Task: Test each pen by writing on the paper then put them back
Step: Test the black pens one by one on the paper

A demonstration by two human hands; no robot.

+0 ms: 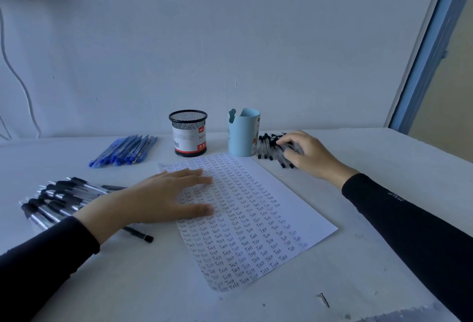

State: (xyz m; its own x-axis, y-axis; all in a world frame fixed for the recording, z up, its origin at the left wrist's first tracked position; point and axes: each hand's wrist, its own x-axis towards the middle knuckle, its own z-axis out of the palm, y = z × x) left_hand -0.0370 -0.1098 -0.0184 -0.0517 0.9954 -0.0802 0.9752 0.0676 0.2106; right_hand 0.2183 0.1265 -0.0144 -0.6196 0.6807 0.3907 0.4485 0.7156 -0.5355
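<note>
Head view. At the centre of the white table [358, 257], the paper [256, 219] — slanted, filled with rows of handwritten "Test". Flat on the paper's upper left part, the left hand [158, 196], fingers straight, gripping nothing. Beyond the paper's far right corner, the right hand [309, 152], fingers bent down onto a heap of black-capped pens [266, 146] (impossible to tell whether pinching one or only touching). Just behind the paper's far edge, a black mesh holder [188, 132] and a light blue cup [242, 133], both upright. Left of the paper and farther back, a row of blue pens [125, 150]; left of the paper and nearer — a pile of black-grip pens [58, 198], with one loose black pen [139, 234] beside the paper's left edge, under the left wrist.
</note>
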